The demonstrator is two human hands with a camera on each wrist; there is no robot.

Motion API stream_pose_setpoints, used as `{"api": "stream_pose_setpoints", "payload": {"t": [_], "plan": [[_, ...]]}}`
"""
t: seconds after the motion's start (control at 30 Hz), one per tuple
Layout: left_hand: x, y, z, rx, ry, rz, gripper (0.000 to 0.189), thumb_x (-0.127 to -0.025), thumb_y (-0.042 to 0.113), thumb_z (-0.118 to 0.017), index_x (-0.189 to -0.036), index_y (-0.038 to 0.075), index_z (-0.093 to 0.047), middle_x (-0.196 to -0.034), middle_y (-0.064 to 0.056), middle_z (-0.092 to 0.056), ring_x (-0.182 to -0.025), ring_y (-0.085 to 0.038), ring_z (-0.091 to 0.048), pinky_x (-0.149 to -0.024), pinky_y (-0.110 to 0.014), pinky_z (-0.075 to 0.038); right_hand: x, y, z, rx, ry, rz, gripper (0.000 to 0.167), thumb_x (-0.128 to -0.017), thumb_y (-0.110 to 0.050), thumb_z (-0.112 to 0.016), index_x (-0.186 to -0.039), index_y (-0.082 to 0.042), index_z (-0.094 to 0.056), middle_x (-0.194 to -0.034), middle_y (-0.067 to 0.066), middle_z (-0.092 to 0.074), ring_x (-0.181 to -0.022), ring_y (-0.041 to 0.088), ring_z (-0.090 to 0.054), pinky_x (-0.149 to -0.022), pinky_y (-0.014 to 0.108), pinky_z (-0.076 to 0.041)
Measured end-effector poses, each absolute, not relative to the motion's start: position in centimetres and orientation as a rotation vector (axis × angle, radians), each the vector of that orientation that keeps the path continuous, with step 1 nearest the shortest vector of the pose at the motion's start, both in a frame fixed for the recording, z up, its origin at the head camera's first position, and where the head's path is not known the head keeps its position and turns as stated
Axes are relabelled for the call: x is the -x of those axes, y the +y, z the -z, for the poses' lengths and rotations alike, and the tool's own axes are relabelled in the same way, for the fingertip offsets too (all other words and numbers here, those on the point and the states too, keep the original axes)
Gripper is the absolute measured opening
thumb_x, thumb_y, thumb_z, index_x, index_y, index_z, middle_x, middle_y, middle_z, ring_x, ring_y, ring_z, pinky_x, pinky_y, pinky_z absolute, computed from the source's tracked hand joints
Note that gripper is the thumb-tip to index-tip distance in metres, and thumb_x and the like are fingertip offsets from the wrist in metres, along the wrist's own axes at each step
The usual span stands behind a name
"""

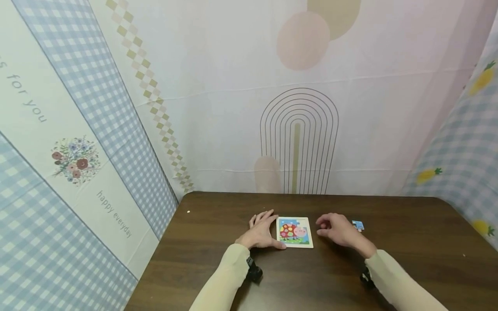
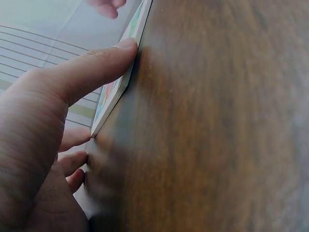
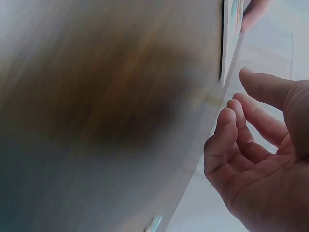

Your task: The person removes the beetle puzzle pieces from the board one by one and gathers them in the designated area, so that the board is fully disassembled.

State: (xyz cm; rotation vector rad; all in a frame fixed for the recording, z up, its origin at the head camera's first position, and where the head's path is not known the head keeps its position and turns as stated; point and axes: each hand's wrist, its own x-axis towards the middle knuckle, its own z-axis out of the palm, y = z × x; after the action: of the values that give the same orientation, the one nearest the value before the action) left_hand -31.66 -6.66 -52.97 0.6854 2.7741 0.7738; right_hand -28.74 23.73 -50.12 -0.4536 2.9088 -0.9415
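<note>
A small square jigsaw puzzle [image 1: 294,233] with a pale frame lies on the table, showing a red, spotted ladybird with a pink face. A pale bare patch shows in its upper right part. My left hand [image 1: 261,233] holds it at the left side, thumb [image 2: 104,65] on the near edge and forefinger at the far left corner. To the right of the puzzle, my right hand [image 1: 337,230] hovers apart from it, fingers [image 3: 224,140] loosely bent and nothing between them. Just beyond that hand lies a loose blue puzzle piece [image 1: 358,225], partly hidden by it.
The dark wooden table [image 1: 311,280] reaches back to a printed cloth [image 1: 229,129]. Checked cloths hang on the left and right. A small white speck [image 1: 188,211] lies near the back left corner. Each wrist carries a black camera [image 1: 254,273].
</note>
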Motion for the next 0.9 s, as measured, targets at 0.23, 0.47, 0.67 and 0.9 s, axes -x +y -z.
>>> {"api": "stream_pose_setpoints", "payload": {"t": [0.23,0.47,0.67,0.9], "plan": [[32.0,-6.3,53.9,-0.650,2.757,-0.821,0.107,-0.076,0.046,-0.098,-0.165,0.012,-0.047,-0.181,-0.009,-0.032,-0.168,-0.035,-0.024,-0.135,-0.065,-0.012,29.0,21.1,50.6,0.490,2.867,0.957,0.024,-0.094,-0.009,-0.084,-0.115,0.000,-0.079,-0.094,0.005,-0.066,-0.086,0.017,-0.054,-0.075,0.032,-0.046],[31.8,-6.3,53.6,-0.654,2.735,-0.838,0.106,-0.078,0.047,-0.096,-0.165,0.011,-0.046,-0.181,-0.010,-0.032,-0.167,-0.036,-0.024,-0.134,-0.065,-0.011,29.2,20.3,51.2,0.439,2.867,0.932,0.024,-0.093,-0.008,-0.085,-0.115,0.000,-0.081,-0.094,0.005,-0.069,-0.085,0.018,-0.055,-0.076,0.033,-0.049],[31.4,-6.5,53.0,-0.674,2.756,-0.811,0.104,-0.078,0.049,-0.094,-0.165,0.014,-0.046,-0.180,-0.011,-0.033,-0.166,-0.037,-0.025,-0.133,-0.066,-0.014,29.3,19.7,51.0,0.370,2.871,0.899,0.021,-0.093,-0.007,-0.084,-0.114,-0.002,-0.083,-0.097,0.006,-0.074,-0.085,0.019,-0.058,-0.079,0.036,-0.054],[30.7,-4.9,52.5,-0.614,2.792,-0.778,0.076,-0.091,0.051,-0.084,-0.158,0.026,-0.057,-0.180,-0.014,-0.032,-0.168,-0.041,-0.021,-0.132,-0.074,-0.008,29.3,19.4,50.9,0.347,2.869,0.880,0.019,-0.093,-0.008,-0.085,-0.111,-0.005,-0.080,-0.092,0.004,-0.067,-0.084,0.018,-0.056,-0.077,0.035,-0.050]]}}
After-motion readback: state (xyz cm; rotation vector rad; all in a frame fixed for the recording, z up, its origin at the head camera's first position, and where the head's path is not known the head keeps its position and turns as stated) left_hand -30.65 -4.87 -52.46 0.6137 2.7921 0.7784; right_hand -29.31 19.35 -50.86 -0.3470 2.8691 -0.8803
